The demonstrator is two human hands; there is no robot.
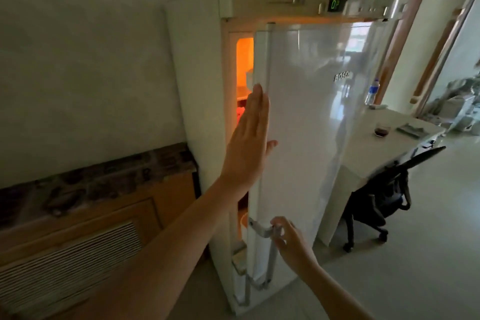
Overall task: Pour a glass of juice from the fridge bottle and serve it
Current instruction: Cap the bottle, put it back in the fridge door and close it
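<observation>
**At frame centre: fridge door ajar, both hands on it**

Centre frame, white fridge door slightly ajar; orange interior light shows through gap at its left edge; juice bottle not identifiable inside. Left hand flat, fingers extended, palm against door edge, grasping nothing; right hand at lower centre, fingers curled around metal door handle. Right of frame, white counter just beside fridge carries a glass with dark liquid, a water bottle further back; black office chair under it; radiator cover lower left.
</observation>
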